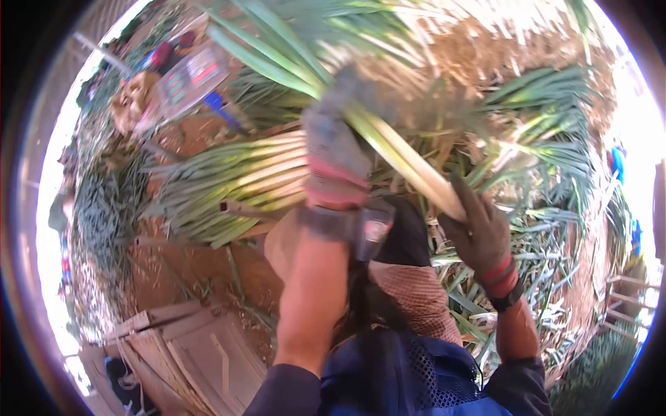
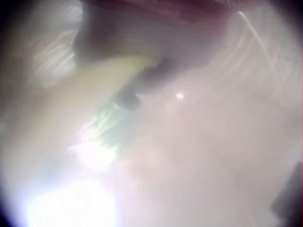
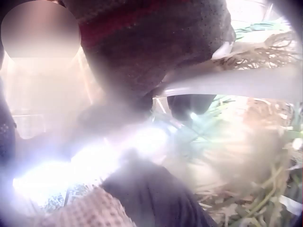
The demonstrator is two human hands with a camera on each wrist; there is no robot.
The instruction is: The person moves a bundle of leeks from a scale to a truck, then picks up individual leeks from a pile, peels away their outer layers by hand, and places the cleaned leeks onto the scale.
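Note:
A large green onion (image 1: 406, 159) slants across the head view, green leaves at upper left and white end at lower right. My gloved left hand (image 1: 338, 149) grips it around the middle, blurred. At the white end, my gloved right hand (image 1: 483, 232) holds the stalk between thumb and fingers. The right wrist view shows the pale stalk (image 3: 241, 85) running out from the dark glove. In the hazy left wrist view, the onion passes under the glove. A row of green onions (image 1: 236, 180) lies left of my left hand, white ends toward me.
Metal pipes (image 1: 243, 210) jut out beside the row. A scale (image 1: 193, 82) stands at upper left. More onions with roots (image 1: 499, 45) are piled ahead, and loose leaves (image 1: 541, 256) litter the right side. Boards (image 1: 201, 353) lie at lower left.

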